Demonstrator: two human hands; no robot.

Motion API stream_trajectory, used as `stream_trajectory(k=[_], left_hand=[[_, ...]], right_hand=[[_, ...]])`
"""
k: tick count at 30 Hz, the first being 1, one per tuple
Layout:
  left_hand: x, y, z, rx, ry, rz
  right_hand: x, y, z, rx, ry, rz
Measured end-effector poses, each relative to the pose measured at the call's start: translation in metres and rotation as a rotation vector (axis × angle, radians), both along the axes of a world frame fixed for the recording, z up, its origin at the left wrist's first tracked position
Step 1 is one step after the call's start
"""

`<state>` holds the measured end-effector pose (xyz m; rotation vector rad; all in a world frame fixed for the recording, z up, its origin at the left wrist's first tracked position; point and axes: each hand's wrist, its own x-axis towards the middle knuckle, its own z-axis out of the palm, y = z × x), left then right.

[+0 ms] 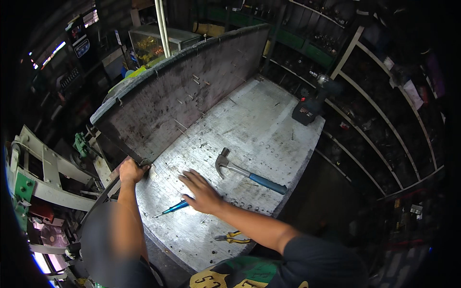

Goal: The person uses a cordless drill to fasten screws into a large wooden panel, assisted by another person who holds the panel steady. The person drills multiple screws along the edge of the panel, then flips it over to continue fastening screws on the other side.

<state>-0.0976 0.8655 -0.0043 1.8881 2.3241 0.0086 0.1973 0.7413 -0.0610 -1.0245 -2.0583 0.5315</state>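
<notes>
My left hand [132, 171] is closed at the left edge of the metal-topped workbench [245, 120], beside the near lower corner of an upright panel [158, 105]. Its fingertips are partly hidden. On the bench top, my right hand [202, 193] lies with its fingers spread, holding nothing. A blue screwdriver [173, 208] rests by its thumb, the handle end partly covered by the hand. Right of the hand is a claw hammer [252, 176] with a blue grip. Yellow-and-black pliers [234, 237] lie near the front edge, below my right forearm.
A cordless drill [309, 103] stands at the far right of the bench. Several nails or pins [181, 125] stick out of the panel. Metal racks [379, 105] line the right side. A pale metal frame [55, 180] stands at the left, and a glass case [156, 43] behind the panel.
</notes>
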Motion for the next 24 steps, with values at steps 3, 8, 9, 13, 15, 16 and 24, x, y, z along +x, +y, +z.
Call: stream_trajectory(k=[3,8,9,13,15,16,24], left_hand=[[-0.002,-0.003,0.000,0.015,0.000,-0.011],[-0.001,-0.006,0.002,0.032,-0.021,-0.018],[-0.001,-0.007,0.002,0.008,-0.031,-0.013],[-0.002,-0.007,0.002,0.012,-0.054,-0.002],[-0.002,-0.008,0.002,0.018,-0.051,-0.008],[-0.003,-0.008,0.001,0.013,-0.057,-0.006],[-0.002,-0.008,0.001,-0.021,-0.038,0.007]], right_hand=[[0.087,-0.062,0.010,0.034,0.007,-0.110],[0.204,-0.154,0.015,-0.024,-0.210,-0.438],[0.220,-0.167,0.012,-0.017,-0.212,-0.506],[0.242,-0.205,-0.007,-0.111,-0.267,-0.758],[0.242,-0.215,-0.015,-0.180,-0.281,-0.792],[0.241,-0.219,-0.018,-0.180,-0.281,-0.745],[0.255,-0.237,-0.006,-0.228,-0.316,-0.718]])
